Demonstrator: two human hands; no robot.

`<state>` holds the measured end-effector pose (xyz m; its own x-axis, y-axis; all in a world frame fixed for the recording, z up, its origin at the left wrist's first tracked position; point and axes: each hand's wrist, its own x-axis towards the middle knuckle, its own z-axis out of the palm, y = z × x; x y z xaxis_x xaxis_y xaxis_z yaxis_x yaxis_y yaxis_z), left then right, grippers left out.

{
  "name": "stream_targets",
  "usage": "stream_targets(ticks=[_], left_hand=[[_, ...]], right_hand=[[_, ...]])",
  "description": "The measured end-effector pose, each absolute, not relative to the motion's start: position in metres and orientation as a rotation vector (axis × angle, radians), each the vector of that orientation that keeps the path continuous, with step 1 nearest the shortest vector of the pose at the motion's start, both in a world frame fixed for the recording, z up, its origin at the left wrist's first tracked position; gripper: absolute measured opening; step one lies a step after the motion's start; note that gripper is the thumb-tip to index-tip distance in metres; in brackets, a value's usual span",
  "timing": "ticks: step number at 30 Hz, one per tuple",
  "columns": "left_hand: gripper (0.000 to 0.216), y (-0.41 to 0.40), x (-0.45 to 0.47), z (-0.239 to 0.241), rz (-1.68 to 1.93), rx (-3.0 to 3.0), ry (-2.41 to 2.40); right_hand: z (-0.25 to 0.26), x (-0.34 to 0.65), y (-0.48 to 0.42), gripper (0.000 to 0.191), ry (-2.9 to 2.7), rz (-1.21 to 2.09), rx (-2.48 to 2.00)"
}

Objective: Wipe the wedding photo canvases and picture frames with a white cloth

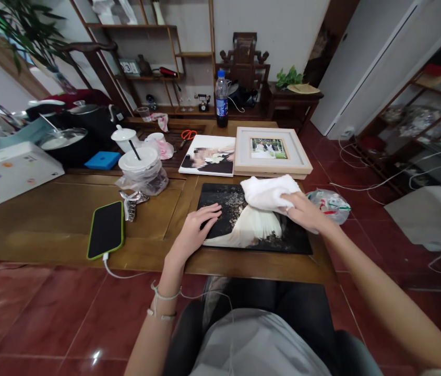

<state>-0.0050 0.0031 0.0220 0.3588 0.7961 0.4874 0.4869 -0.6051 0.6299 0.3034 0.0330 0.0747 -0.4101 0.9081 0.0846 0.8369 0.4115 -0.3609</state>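
A dark photo panel (220, 196) with a pale dress printed on it lies flat at the table's near edge. My left hand (194, 230) rests on the panel's left side, fingers stretched out and holding nothing. On the panel's upper right, my right hand (302, 209) grips a folded white cloth (269, 190), which covers part of the picture. Just behind the panel are a white-edged photo print (208, 156) and a light wooden picture frame (302, 156) with a small photo inside.
A phone (106, 230) on a cable lies to the left, near a bagged lidded cup (140, 159) with a straw. Orange-handled scissors (189, 134) and a blue-capped bottle (221, 102) stand farther back. A bag-lined bin (330, 203) is beyond the table's right edge.
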Motion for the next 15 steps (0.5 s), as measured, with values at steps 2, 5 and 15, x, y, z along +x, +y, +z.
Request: stream_targets(ticks=[2, 5, 15], left_hand=[[0.022, 0.003, -0.005, 0.022, 1.122, 2.249, 1.123], [0.022, 0.004, -0.005, 0.022, 1.125, 2.25, 1.122], [0.021, 0.003, -0.004, 0.022, 1.124, 2.225, 1.144]], right_hand=[[0.077, 0.305, 0.052, 0.029, -2.367, 0.405, -1.524], [0.077, 0.308, 0.065, 0.03, -2.345, 0.398, -1.53], [0.079, 0.296, -0.041, 0.05, -2.593, 0.458, -1.49]])
